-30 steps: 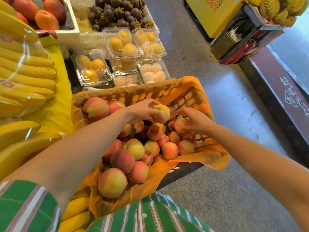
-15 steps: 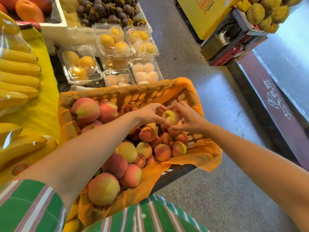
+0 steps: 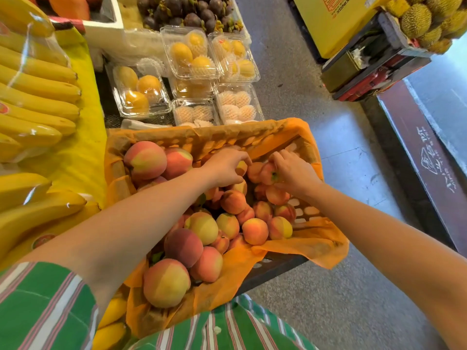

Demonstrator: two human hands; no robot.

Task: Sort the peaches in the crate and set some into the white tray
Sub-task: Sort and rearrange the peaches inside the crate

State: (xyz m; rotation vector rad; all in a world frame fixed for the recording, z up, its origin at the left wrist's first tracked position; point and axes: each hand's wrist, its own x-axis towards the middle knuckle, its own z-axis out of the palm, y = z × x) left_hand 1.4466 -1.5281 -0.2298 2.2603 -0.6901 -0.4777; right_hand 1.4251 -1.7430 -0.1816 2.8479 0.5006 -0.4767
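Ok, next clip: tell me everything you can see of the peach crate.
The crate is dark plastic with slotted walls, seen mostly through an orange liner that covers its inside and drapes over the rim. Clear fruit boxes stand just beyond its far wall, and a yellow-covered stand is on its left. Peaches fill it, larger ones on the left, smaller on the right. At the far end the left hand grips one peach and the right hand grips another.
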